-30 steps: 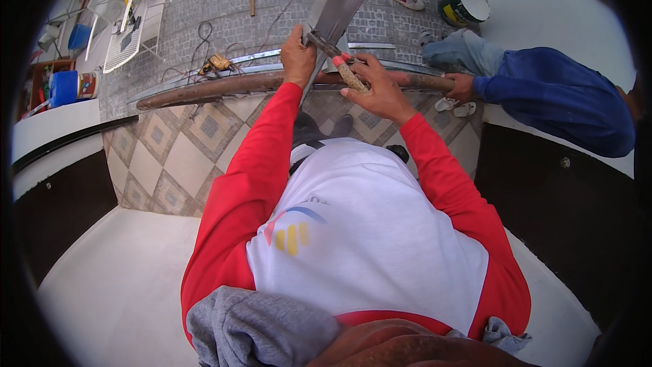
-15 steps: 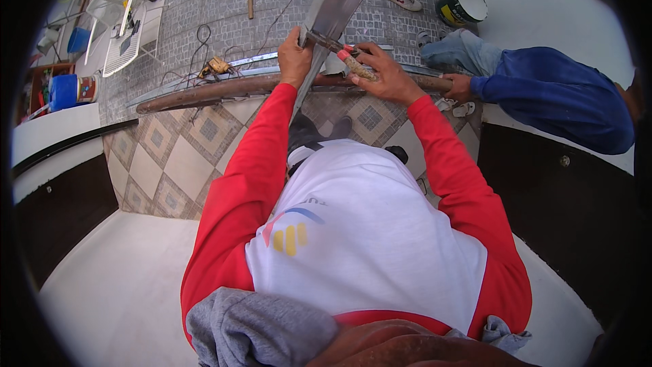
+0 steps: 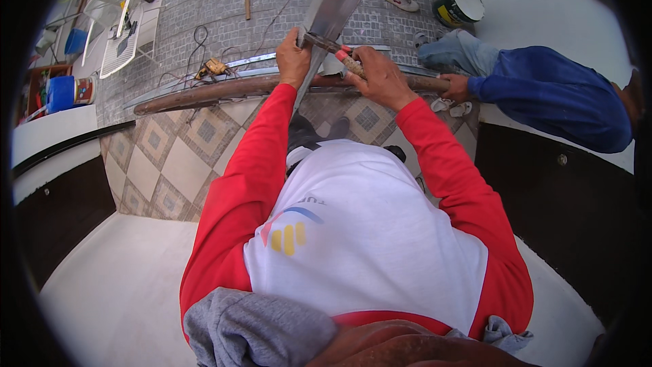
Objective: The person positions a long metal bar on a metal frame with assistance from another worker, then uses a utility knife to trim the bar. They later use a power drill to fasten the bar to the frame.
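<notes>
A long galvanized metal channel slants up and away in front of me, its near end reaching down by my body. My left hand grips the channel's left edge. In my right hand are tin snips with worn, red-and-tan wrapped handles. The snips' jaws meet the channel's edge just beside my left fingers. Part of the handles is hidden by my right fingers.
A brown pipe rail crosses below the work. Another person's hand rests on it at right. Beyond lie a yellow power tool, metal strips, cords and a hammer. A bucket stands at far right, a white chair at left.
My right hand has closed further around the snips' handles and turned slightly, covering more of them. The jaws and my left hand stay at the same spot on the channel.
</notes>
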Available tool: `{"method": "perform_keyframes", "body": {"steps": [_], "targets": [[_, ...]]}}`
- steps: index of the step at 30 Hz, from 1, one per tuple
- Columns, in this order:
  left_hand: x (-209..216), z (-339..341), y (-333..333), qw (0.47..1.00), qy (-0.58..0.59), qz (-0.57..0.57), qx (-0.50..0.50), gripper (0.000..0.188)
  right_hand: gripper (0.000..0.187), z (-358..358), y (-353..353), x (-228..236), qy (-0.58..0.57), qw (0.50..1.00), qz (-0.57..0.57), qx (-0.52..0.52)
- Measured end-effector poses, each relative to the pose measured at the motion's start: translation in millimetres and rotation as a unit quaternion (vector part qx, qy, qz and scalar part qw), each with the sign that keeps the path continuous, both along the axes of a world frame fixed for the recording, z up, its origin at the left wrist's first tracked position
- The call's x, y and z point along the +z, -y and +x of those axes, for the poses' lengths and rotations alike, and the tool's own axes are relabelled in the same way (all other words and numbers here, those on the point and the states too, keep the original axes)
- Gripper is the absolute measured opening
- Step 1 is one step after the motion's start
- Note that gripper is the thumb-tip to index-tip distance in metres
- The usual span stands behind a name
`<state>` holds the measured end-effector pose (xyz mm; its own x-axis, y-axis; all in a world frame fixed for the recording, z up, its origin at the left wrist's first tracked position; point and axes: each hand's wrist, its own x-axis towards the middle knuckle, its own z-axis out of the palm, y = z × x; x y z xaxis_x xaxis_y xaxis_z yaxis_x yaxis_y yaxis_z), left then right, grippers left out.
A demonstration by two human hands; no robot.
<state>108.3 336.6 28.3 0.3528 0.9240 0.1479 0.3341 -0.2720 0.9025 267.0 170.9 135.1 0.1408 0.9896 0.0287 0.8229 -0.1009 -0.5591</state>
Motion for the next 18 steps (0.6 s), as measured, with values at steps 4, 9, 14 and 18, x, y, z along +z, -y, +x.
{"method": "perform_keyframes", "body": {"steps": [4,9,14,18], "targets": [[3,1,2,1.0,0.016,0.02,-0.001,0.026,0.043,-10,0,-5,-0.028,0.998,0.03,-0.045],[7,-3,2,0.999,0.023,0.0,-0.048,0.024,0.048,8,-3,-22,-0.023,0.999,0.006,-0.026],[5,-3,-3,0.996,0.047,-0.015,-0.073,0.021,0.052,25,-10,-41,-0.038,0.999,0.033,0.007],[2,1,-9,0.995,0.04,-0.041,-0.086,0.02,0.049,26,-14,-46,-0.037,0.999,0.014,-0.017]]}}
